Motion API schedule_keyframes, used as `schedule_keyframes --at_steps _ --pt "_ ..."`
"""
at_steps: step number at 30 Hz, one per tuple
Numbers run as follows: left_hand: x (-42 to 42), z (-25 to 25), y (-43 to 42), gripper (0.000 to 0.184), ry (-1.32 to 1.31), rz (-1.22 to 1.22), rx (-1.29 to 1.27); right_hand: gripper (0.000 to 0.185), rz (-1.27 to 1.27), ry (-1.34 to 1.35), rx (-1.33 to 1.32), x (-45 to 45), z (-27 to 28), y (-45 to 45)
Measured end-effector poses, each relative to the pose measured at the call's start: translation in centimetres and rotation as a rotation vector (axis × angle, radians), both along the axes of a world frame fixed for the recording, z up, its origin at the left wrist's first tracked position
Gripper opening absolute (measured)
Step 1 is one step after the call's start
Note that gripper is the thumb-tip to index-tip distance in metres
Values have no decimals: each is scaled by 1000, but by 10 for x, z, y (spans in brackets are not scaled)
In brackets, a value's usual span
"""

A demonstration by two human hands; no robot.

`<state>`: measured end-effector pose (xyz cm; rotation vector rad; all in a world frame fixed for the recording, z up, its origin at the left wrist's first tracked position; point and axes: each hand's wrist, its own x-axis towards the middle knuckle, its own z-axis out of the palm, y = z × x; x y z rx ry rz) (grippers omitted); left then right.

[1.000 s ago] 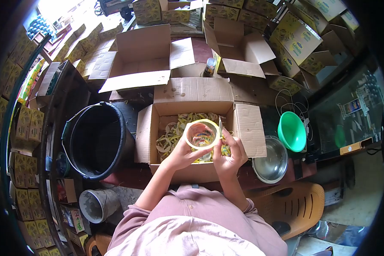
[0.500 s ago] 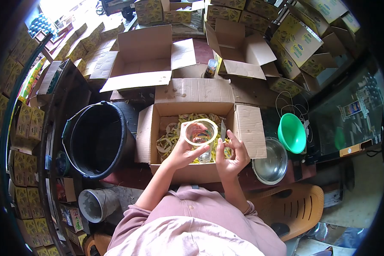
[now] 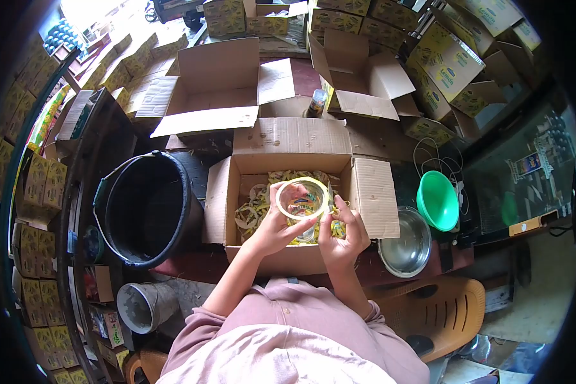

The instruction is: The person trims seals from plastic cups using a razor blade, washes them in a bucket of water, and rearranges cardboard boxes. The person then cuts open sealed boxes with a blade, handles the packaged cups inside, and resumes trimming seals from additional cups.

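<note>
One clear, round plastic cup with a pale-yellow rim, held above one open brown cardboard box of yellow strips.
Yellow printed carton reads "Lemon"; cup print illegible. Left hand grips the cup's side; right hand, fingers pinched narrow at its rim, holds one thin grey blade-like piece.

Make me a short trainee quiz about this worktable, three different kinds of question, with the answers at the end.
1. Which hand is wrapped around the clear plastic cup?
2. What colour is the bowl to the right of the open cardboard box?
a) red
b) green
c) blue
3. True or false: the black bucket stands to the left of that box.

Key: 1. The left hand; 2. b; 3. True.
</note>
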<state>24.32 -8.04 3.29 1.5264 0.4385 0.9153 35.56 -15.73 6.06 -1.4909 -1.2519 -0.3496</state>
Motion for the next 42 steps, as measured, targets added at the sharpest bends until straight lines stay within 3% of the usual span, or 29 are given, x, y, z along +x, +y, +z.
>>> schedule_keyframes --at_steps 9,21,31,42 --pt "-8 7 -4 63 157 21 206 40 1 -38 -35 3 8 -2" --pt "-21 19 -3 62 -88 -62 -106 37 55 183 -136 -4 27 -4" --pt "-39 27 2 67 -63 -116 -20 40 25 147 -106 -34 34 -7" --pt "-52 27 15 59 -53 -286 -14 47 56 155 -129 -41 34 -2"
